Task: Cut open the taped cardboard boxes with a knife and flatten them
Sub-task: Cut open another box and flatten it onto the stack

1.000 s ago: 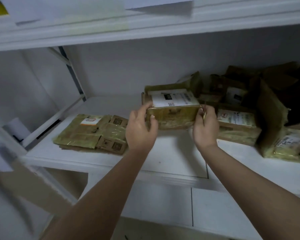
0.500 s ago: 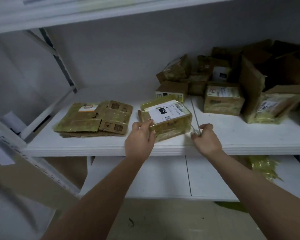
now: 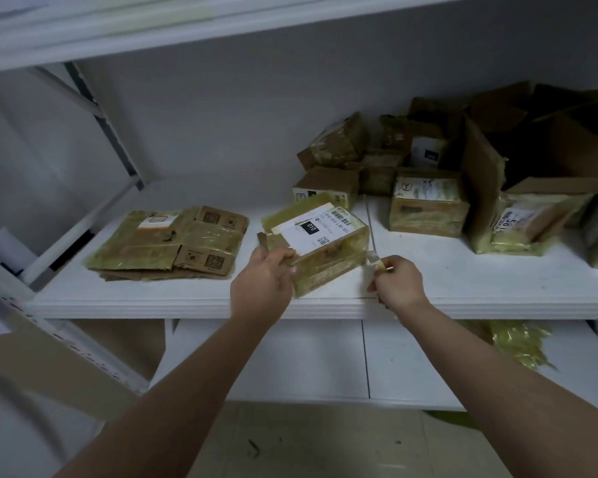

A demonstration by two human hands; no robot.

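So the shelf [image 3: 463,298] is the workbench here. The pile of boxes [image 3: 428,205] waiting their turn sits toward the back right corner, and the flattened stack [image 3: 166,243] lies toward the left end, same spots as a second ago.

What's changed: the box [image 3: 320,244] with the white label, which was held up in both hands a moment ago, is now down on the shelf near the front edge, roughly mid-shelf, angled a bit. Still fully taped, from what I can see.

Left hand [image 3: 261,284] has stayed on it, fingers curled over the near left corner, pinning it. Right hand [image 3: 396,282] has let go of the box and sits just beside its right end, fingers curled around a small knife [image 3: 377,262], tip toward the box.

My guess: setup's done, first cut along the tape comes next. That left thumb looks close to the cutting line, though.
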